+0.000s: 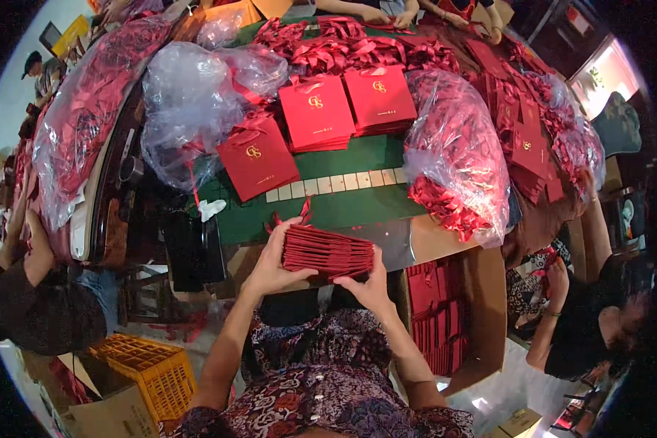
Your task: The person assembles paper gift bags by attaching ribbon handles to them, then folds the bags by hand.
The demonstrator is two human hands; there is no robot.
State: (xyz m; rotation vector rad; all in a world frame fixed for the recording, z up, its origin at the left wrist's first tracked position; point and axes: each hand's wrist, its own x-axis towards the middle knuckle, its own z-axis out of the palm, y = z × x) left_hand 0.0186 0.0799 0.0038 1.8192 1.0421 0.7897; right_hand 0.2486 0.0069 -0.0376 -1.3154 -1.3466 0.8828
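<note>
Between my two hands is a thick stack of folded dark red paper gift bags (327, 252), its layered edges facing up toward me. My left hand (274, 259) grips the stack's left end, thumb along the near side. The right hand (366, 285) closes on the right end, thumb near the lower edge. A bit of red ribbon sticks up behind the stack by my left fingers. Beyond it on the green table mat (255, 219) lie red bags with gold print: one tilted bag (258, 159) at left, a pile (316, 113) in the middle and another pile (379, 98) at right.
A row of pale cards (336, 182) crosses the mat. Clear plastic bags (190, 109) and a plastic sack of red ribbons (456, 153) flank the piles. Below right, a cardboard box (493, 314) holds red bags. A yellow crate (153, 372) stands lower left. Other people work around the table.
</note>
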